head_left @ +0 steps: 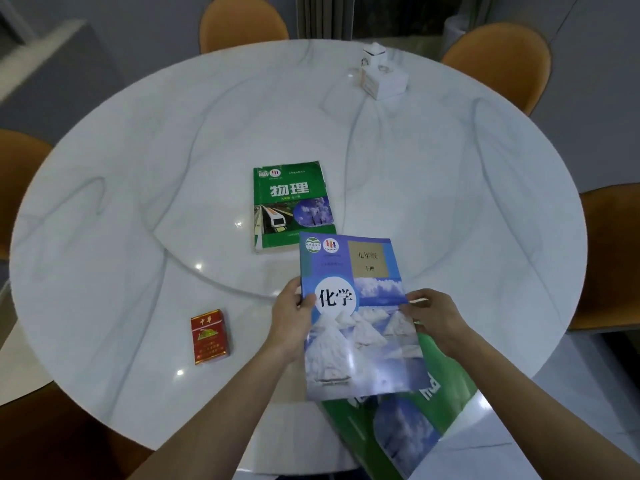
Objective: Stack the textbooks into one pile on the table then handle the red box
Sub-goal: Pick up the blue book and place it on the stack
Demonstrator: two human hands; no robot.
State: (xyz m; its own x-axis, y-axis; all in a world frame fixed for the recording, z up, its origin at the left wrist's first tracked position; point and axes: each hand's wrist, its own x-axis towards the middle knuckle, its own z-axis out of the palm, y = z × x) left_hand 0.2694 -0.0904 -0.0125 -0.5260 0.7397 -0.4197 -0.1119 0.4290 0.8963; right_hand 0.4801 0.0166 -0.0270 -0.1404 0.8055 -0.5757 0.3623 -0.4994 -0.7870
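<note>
Two bare arms reach forward over a round white counter (138, 168) with grey marble veins and a glossy sheen. Both hands hold a blue book (356, 317) by its long edges, near the counter's front. The left hand (294, 313) has its grip clamped on the left edge, thumb on the cover. The right hand (433, 317) grips the right edge, fingertips on the cover. That book is thin and glossy, showing white heaps under a sky. Beneath it lies a green book (408, 424), slanted, reaching the counter's near rim. Another green book (292, 206) lies flat near the middle, closed, its corners worn; the blue book's far corner overlaps it. A red box (209, 336), small and rectangular with gold print, lies flat left of the hands, apart from them. A white box (382, 77) stands at the far side.
</note>
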